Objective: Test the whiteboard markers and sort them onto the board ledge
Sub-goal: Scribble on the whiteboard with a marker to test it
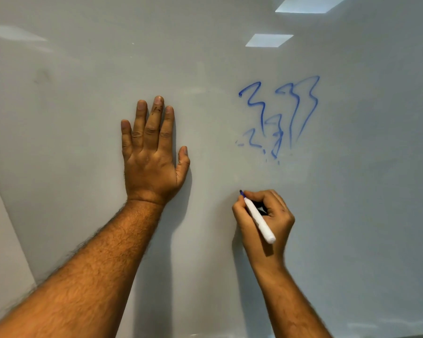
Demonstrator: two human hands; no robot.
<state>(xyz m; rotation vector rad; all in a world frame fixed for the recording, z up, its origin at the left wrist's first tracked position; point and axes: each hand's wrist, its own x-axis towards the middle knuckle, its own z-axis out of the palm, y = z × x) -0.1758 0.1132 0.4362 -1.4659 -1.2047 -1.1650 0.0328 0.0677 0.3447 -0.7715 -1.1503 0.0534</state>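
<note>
A white whiteboard point(352, 191) fills the view. My right hand point(266, 215) grips a white marker point(259, 220) with a blue tip, uncapped, the tip at the board's surface below the scribbles. Blue zigzag scribbles point(283, 113) sit above and to the right of that hand. My left hand point(152, 147) presses flat on the board with fingers straight and spread, well to the left of the scribbles. The board ledge and other markers are out of sight.
The board's left edge point(10, 215) runs diagonally at the lower left, with a pale wall beyond it. Reflections of ceiling lights point(269, 40) show at the top right.
</note>
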